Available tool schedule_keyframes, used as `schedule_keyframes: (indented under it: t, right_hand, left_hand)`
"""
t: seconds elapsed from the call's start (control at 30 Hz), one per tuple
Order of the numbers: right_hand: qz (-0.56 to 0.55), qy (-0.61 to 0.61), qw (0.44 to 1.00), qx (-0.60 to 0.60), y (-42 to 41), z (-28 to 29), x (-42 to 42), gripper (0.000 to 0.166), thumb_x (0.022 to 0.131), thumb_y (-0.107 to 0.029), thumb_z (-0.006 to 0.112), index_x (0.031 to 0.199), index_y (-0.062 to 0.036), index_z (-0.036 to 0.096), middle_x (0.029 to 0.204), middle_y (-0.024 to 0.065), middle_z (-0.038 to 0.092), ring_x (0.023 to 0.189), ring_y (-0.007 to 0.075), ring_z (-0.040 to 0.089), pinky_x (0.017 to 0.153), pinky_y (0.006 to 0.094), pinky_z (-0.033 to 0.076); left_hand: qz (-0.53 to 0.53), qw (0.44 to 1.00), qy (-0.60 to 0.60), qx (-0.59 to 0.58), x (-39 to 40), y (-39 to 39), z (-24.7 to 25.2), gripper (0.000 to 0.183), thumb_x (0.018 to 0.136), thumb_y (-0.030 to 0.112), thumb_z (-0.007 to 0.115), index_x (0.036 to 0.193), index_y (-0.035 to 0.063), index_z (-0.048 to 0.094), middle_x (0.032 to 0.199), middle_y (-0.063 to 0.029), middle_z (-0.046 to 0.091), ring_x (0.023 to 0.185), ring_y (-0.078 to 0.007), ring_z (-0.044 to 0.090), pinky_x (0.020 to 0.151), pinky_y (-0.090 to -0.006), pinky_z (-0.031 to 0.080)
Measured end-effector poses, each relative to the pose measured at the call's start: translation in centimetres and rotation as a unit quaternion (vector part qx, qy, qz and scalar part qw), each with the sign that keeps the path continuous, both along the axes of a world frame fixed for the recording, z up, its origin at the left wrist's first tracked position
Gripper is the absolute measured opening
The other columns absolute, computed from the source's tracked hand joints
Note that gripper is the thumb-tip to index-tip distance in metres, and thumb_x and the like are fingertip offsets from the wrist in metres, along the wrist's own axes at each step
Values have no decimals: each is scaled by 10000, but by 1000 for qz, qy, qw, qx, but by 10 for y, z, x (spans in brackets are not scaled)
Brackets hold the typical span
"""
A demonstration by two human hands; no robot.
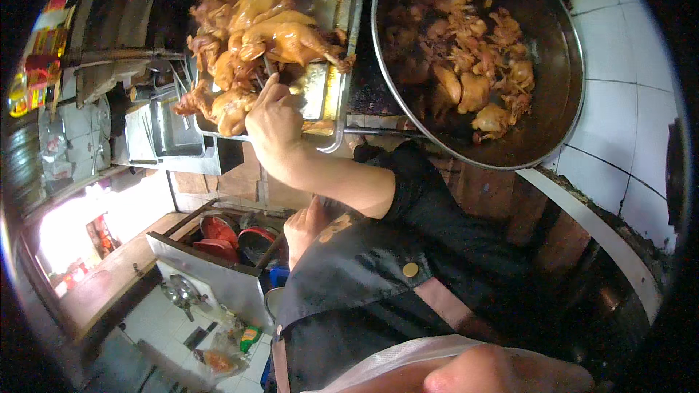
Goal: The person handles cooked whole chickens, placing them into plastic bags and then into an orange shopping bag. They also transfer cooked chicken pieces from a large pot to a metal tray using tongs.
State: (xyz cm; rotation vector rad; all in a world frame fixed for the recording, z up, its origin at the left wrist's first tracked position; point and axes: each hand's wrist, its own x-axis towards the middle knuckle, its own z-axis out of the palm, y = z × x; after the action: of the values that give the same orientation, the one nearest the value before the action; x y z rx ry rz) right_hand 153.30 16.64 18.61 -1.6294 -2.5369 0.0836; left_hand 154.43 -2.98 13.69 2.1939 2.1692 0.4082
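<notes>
My right hand reaches over a rectangular metal tray heaped with glossy browned whole chickens. It grips a thin metal utensil, possibly tongs, whose far end is hidden among the birds. One chicken lies close beside my knuckles at the tray's near corner. Lower down, at the edge of my black apron, my left hand shows only in part, its fingers curled. Whether it holds anything is hidden. To the right stands a large round metal pan with browned chicken pieces inside.
White wall tiles border the pan. Beyond the tray sits a smaller metal pan. A counter at lower left has red baskets behind it. Plastic bags and a metal fixture lie farther down.
</notes>
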Motion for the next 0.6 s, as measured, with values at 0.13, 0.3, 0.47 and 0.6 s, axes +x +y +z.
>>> schedule_keyframes:
  t: [0.13,0.3,0.47,0.6]
  right_hand:
    - [7,49,998,-35,7,6,32,511,775,-109,548,1192,181,492,832,168,610,727,175,569,569,256,478]
    - [94,154,973,-146,13,25,119,188,783,-106,604,894,46,591,774,116,615,590,136,636,440,224,499]
    - [92,100,975,-177,31,8,180,147,790,-90,578,881,25,593,809,148,622,652,220,665,505,308,531]
    - [25,139,989,-44,78,8,209,67,751,-104,575,752,-47,611,746,103,613,615,213,649,512,313,529]
  left_hand:
    - [-38,998,-32,-34,3,10,-8,287,723,62,638,1003,28,589,564,-41,506,481,-211,541,448,-335,444]
    - [-25,996,-46,-68,23,9,1,269,729,73,637,992,38,592,562,-33,504,475,-204,542,445,-328,447]
    - [-23,997,38,-63,24,13,-23,225,733,86,653,954,78,609,529,3,479,440,-167,527,417,-307,439]
    - [0,995,93,-32,44,19,-13,102,808,59,539,715,81,574,543,-35,478,424,-170,453,391,-296,387]
